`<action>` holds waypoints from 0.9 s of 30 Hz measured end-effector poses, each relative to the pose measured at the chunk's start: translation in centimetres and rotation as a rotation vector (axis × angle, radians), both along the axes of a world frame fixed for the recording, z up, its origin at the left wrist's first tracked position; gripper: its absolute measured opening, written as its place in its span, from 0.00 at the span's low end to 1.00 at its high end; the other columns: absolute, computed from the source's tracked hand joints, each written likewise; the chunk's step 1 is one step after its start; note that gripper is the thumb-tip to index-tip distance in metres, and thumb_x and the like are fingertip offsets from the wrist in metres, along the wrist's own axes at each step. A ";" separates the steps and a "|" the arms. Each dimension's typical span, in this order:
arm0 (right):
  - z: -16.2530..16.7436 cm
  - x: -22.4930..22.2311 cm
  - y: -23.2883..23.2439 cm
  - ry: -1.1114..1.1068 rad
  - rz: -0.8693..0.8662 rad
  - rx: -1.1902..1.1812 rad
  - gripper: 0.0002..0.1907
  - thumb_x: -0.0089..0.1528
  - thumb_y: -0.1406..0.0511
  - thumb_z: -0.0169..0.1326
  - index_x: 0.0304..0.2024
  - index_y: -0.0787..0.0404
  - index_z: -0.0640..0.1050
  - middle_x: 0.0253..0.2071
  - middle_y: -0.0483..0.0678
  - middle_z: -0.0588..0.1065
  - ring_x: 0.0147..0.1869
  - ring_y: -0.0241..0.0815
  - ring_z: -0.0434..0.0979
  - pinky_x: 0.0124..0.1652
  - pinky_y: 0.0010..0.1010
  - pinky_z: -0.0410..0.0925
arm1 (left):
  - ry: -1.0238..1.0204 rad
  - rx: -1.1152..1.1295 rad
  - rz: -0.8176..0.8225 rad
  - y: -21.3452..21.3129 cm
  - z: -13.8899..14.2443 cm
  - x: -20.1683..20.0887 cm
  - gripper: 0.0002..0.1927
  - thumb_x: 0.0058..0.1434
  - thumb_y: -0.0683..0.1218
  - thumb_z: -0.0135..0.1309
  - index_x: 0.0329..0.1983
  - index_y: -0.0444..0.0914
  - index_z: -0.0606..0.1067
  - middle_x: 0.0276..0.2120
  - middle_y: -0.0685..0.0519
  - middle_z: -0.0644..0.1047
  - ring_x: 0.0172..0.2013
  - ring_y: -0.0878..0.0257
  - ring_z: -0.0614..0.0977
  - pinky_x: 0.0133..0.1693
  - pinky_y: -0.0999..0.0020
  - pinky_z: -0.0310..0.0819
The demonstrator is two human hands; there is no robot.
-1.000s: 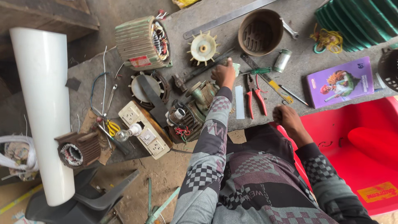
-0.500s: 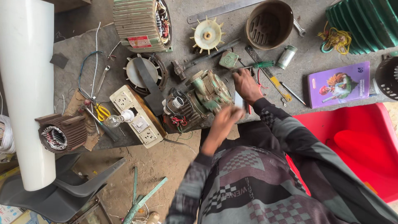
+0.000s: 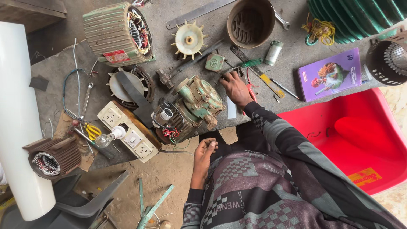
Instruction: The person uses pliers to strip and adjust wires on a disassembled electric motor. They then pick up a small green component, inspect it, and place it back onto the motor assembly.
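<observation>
Pliers (image 3: pixel 250 90) lie under right hand (image 3: pixel 235 87), beside green motor (image 3: pixel 196 99).

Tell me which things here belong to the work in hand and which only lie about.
In hand: right hand on red-handled pliers; left hand near green pump motor.
Lying about: purple book, white fan, red tub, socket board.

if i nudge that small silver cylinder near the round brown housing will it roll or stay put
The small silver metal cylinder lies on its side on the grey workbench, so a sideways nudge would probably roll it. It looks smooth, so possibly slippery to pinch. Its size suggests it is light, though its weight cannot be judged. The right hand is nearest to it.
</observation>
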State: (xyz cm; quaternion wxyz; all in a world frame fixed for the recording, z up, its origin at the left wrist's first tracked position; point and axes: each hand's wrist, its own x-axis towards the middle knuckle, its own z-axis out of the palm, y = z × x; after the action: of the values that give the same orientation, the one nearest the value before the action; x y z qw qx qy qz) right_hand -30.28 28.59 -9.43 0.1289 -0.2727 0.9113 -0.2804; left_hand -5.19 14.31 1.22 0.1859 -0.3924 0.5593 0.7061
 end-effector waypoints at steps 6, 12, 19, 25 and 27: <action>0.0 -0.3 1.1 -0.018 -0.187 -0.221 0.19 0.60 0.77 0.50 0.51 0.61 0.82 0.54 0.57 0.76 0.58 0.59 0.74 0.55 0.44 0.71 | -0.051 0.010 -0.049 -0.3 0.0 -0.9 0.15 0.68 0.51 0.54 0.52 0.37 0.76 0.43 0.55 0.80 0.43 0.67 0.80 0.45 0.72 0.71; 0.3 -1.7 4.5 -0.060 -0.387 -0.352 0.15 0.61 0.76 0.52 0.47 0.62 0.81 0.50 0.57 0.77 0.54 0.60 0.77 0.52 0.44 0.71 | 0.143 0.086 0.009 -1.0 3.8 -4.3 0.15 0.68 0.49 0.58 0.51 0.35 0.76 0.40 0.58 0.76 0.40 0.70 0.76 0.46 0.73 0.71; 1.1 -1.5 4.8 -0.261 -0.292 -0.195 0.12 0.61 0.70 0.56 0.48 0.60 0.81 0.48 0.56 0.77 0.48 0.58 0.78 0.50 0.45 0.71 | 0.600 0.095 -0.156 -3.8 18.4 -13.8 0.18 0.69 0.51 0.64 0.53 0.35 0.74 0.41 0.58 0.72 0.44 0.69 0.74 0.51 0.72 0.72; 1.0 0.0 2.0 -0.057 -0.160 -0.151 0.14 0.61 0.68 0.59 0.50 0.58 0.82 0.48 0.56 0.77 0.54 0.61 0.74 0.52 0.47 0.68 | 1.148 0.386 -0.377 -2.9 33.5 -15.8 0.28 0.67 0.56 0.68 0.61 0.38 0.71 0.51 0.54 0.75 0.52 0.66 0.76 0.60 0.70 0.70; 1.0 0.5 1.0 -0.014 -0.094 -0.151 0.15 0.60 0.67 0.60 0.50 0.57 0.82 0.48 0.56 0.77 0.54 0.61 0.73 0.53 0.47 0.68 | 1.278 0.440 -0.429 -1.4 35.6 -16.0 0.28 0.67 0.56 0.68 0.61 0.38 0.71 0.51 0.54 0.75 0.52 0.65 0.76 0.60 0.70 0.71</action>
State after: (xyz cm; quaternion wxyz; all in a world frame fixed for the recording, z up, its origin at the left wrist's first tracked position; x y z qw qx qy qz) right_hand -29.73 29.59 -8.39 0.1013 -0.2366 0.8984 -0.3558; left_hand -21.14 12.90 36.86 0.0312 0.2640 0.4682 0.8427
